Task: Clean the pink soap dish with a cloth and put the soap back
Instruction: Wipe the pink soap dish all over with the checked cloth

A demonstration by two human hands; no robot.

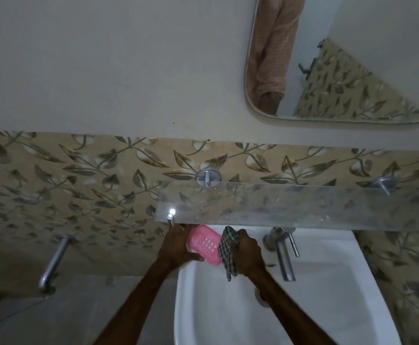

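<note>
Pink soap dish (204,244) sits tilted in the left hand (176,247), whose fingers curl round its left edge and underside, above the white washbasin (328,295) and just under the glass shelf (290,205). Right hand (247,253) grips a bunched checked cloth (228,252), which touches the dish's right end. Soap itself cannot be made out.

A white sink (328,307) fills the lower right, a metal tap (284,255) at its rim; a glass shelf (303,207) spans above, a mirror (353,58) upper right.
</note>
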